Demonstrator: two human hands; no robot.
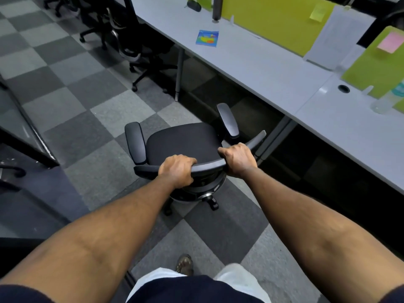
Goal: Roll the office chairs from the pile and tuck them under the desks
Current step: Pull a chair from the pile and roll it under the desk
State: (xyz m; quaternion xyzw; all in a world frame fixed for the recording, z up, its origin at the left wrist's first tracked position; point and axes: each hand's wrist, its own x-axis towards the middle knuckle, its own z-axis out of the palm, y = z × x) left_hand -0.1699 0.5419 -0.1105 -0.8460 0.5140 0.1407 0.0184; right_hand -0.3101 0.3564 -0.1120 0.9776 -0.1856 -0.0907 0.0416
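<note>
Gripping the backrest rim [207,166] with left hand [177,169] and right hand [238,159], both curled tight. Holding the chair [183,141] askew beside the desk [273,68], not yet under. Risking the armrest [228,120] snagging the desk edge if pushed crooked.

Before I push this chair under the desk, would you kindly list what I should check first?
1. Left hand grips the backrest rail: ok.
2. Right hand grips the same rail: ok.
3. Seat faces the desk: not ok, it points mostly along its edge.
4. Path clear of the desk leg: not ok, it stands close beside the right armrest.
5. It and the left armrest fit under the desk: cannot tell.
</note>
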